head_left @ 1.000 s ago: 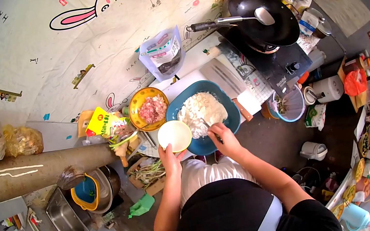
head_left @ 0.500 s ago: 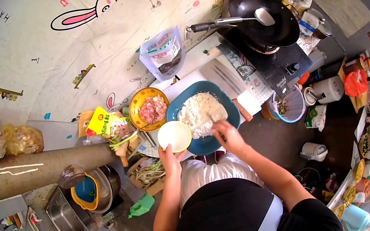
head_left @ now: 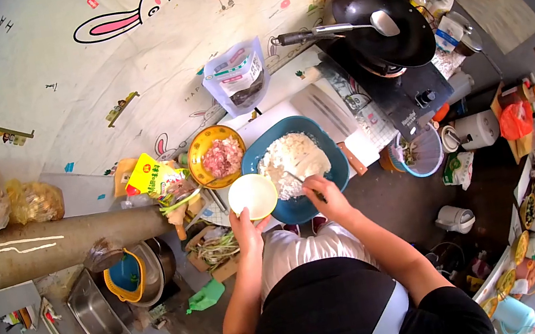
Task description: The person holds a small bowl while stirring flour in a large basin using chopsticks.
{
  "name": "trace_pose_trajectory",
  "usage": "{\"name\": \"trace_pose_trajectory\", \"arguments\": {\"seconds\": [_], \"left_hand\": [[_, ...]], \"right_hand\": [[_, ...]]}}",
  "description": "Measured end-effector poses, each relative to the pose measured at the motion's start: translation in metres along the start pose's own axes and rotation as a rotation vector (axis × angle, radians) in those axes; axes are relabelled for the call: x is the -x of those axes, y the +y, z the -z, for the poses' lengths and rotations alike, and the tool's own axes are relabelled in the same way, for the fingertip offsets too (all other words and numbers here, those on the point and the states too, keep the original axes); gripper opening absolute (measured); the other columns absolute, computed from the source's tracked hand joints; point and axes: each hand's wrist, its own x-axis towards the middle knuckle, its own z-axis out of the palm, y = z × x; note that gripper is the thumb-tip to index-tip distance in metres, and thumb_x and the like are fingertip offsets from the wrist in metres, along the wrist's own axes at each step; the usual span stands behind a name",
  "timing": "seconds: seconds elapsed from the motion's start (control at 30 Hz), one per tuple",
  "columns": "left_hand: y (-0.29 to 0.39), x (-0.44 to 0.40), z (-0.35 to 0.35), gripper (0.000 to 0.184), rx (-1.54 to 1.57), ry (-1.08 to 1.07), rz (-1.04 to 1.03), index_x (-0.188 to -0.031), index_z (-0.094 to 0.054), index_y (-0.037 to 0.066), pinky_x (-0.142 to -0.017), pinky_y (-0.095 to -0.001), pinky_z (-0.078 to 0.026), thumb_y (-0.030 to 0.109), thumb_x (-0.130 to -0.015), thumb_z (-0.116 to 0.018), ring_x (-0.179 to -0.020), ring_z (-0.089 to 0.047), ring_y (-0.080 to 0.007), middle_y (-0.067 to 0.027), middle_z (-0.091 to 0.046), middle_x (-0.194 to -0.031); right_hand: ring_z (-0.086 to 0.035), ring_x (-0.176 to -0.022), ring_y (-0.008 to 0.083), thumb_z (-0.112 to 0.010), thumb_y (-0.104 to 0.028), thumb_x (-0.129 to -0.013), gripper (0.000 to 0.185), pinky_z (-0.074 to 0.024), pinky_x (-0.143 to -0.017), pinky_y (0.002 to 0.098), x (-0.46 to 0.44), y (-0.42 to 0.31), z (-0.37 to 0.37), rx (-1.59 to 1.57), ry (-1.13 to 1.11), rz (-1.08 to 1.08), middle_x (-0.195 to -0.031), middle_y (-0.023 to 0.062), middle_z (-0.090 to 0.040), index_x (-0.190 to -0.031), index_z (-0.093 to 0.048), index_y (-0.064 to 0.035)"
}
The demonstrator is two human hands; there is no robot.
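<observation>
My left hand (head_left: 247, 230) grips a small white bowl (head_left: 253, 196) with a yellow rim, tilted beside the left edge of a blue basin (head_left: 335, 180). Inside the basin lies white flour (head_left: 290, 156), lumpy in places. My right hand (head_left: 325, 196) is closed round the handle of a thin utensil (head_left: 295, 177), whose tip is in the flour. Left of the basin, an orange bowl (head_left: 195, 158) holds pink minced meat (head_left: 222, 157). A cleaver (head_left: 322, 110) with a wooden handle lies to the basin's right.
A black wok (head_left: 412, 36) with a ladle (head_left: 384, 23) sits on the stove (head_left: 412, 100) at upper right. A clear pouch (head_left: 236, 79) stands behind the bowls. At left are a yellow packet (head_left: 147, 176) and ginger (head_left: 178, 216). A basket (head_left: 419, 152) stands right of the counter.
My right hand has moved the utensil about in the flour, shifting slightly right and back left. The left hand and the white bowl have hardly moved.
</observation>
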Motion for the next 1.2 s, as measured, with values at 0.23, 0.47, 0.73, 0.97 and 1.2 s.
{"name": "trace_pose_trajectory", "arguments": {"seconds": [0.23, 0.47, 0.73, 0.97, 1.2], "left_hand": [[0.001, 0.001, 0.000, 0.048, -0.016, 0.019, 0.015, -0.144, -0.035, 0.010, -0.080, -0.0551, -0.062, 0.016, -0.099, -0.050, -0.114, -0.063, -0.0342, -0.0146, -0.050, -0.136], [0.000, -0.001, -0.003, 0.048, -0.012, 0.004, 0.017, -0.144, -0.035, 0.010, -0.080, -0.0547, -0.062, 0.016, -0.099, -0.050, -0.116, -0.062, -0.0338, -0.0146, -0.050, -0.136], [0.001, 0.001, 0.000, 0.050, -0.015, 0.004, 0.005, -0.143, -0.035, 0.010, -0.079, -0.0529, -0.062, 0.018, -0.098, -0.052, -0.114, -0.063, -0.0333, -0.0144, -0.053, -0.133], [0.003, 0.005, 0.001, 0.047, -0.072, 0.016, -0.023, -0.141, -0.034, 0.011, -0.086, -0.0559, -0.058, 0.025, -0.098, -0.050, -0.116, -0.062, -0.0336, -0.0164, -0.052, -0.135], [0.003, 0.004, 0.001, 0.048, -0.029, 0.018, -0.004, -0.142, -0.036, 0.010, -0.082, -0.0551, -0.061, 0.019, -0.098, -0.051, -0.115, -0.063, -0.0340, -0.0151, -0.052, -0.134]], "right_hand": [[-0.063, -0.093, 0.0412, -0.065, -0.005, -0.092, 0.010, -0.0512, -0.081, 0.0435, 0.000, 0.005, 0.010, 0.200, 0.109, 0.086, -0.101, 0.0199, -0.063, -0.100, -0.065, 0.0000], [-0.062, -0.095, 0.0384, -0.063, -0.009, -0.095, 0.010, -0.0503, -0.084, 0.0421, 0.003, -0.010, -0.017, 0.032, -0.038, 0.079, -0.101, 0.0185, -0.062, -0.099, -0.064, 0.0001], [-0.063, -0.097, 0.0405, -0.062, -0.006, -0.094, 0.010, -0.0505, -0.085, 0.0423, -0.012, 0.009, 0.014, 0.077, 0.142, -0.007, -0.106, 0.0202, -0.064, -0.100, -0.064, 0.0018], [-0.063, -0.097, 0.0402, -0.063, -0.011, -0.095, 0.012, -0.0512, -0.084, 0.0431, -0.005, -0.017, 0.001, 0.111, 0.065, 0.080, -0.103, 0.0191, -0.062, -0.102, -0.063, -0.0006], [-0.063, -0.098, 0.0384, -0.064, -0.007, -0.094, 0.010, -0.0503, -0.086, 0.0417, 0.005, -0.008, -0.026, -0.032, -0.140, 0.079, -0.101, 0.0201, -0.063, -0.100, -0.064, 0.0020]]}}
